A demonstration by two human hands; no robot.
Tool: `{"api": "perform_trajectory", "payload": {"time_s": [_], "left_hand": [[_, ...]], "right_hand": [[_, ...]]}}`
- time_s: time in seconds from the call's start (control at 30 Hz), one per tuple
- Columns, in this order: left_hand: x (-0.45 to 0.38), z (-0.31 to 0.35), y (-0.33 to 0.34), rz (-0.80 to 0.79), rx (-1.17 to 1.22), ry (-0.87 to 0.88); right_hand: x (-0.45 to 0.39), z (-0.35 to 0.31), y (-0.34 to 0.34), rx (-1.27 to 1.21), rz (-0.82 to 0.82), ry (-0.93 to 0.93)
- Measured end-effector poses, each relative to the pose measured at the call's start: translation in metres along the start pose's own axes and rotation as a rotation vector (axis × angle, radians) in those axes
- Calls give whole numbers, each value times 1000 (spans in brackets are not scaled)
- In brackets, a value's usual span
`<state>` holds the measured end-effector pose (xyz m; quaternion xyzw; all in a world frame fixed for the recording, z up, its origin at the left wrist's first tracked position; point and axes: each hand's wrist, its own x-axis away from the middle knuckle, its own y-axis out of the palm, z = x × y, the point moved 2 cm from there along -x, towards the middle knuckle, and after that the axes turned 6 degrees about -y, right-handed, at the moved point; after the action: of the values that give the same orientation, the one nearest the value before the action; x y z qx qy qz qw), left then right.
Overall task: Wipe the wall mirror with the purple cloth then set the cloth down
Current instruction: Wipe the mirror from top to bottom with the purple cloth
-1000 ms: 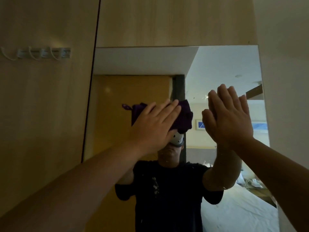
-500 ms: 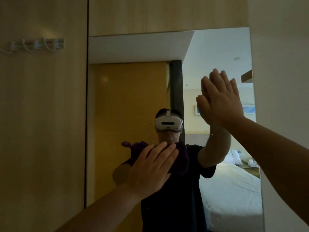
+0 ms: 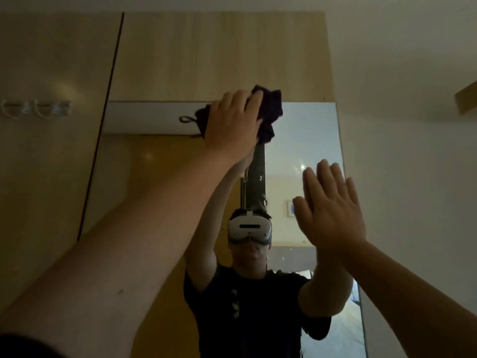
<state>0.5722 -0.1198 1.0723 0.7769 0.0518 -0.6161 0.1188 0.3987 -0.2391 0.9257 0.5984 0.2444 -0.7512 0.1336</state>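
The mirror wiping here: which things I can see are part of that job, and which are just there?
Part of the job:
- wall mirror
- purple cloth, pressed at the mirror's top edge by the left hand
- right hand, flat and open by the glass

Just there:
- wall hooks on the wood panel to the left
- wood panel above the mirror

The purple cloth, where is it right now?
In the head view the purple cloth is bunched under the left hand, pressed at the mirror's top edge, up and left of the flat right hand.
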Motion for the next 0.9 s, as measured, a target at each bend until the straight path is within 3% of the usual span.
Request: {"api": "perform_trajectory", "payload": {"time_s": [0.1,0.2,0.3,0.9], "left_hand": [[-32,8,22,-117,-105,-6],[-19,9,34,-86,-95,-9],[7,10,32,-82,-39,107],[267,28,-15,-269,68,330]], "right_hand": [[0,1,3,-15,32,-11],[1,1,4,-20,53,-25],[1,1,4,-38,74,-35],[4,2,2,-77,87,-43]]}}
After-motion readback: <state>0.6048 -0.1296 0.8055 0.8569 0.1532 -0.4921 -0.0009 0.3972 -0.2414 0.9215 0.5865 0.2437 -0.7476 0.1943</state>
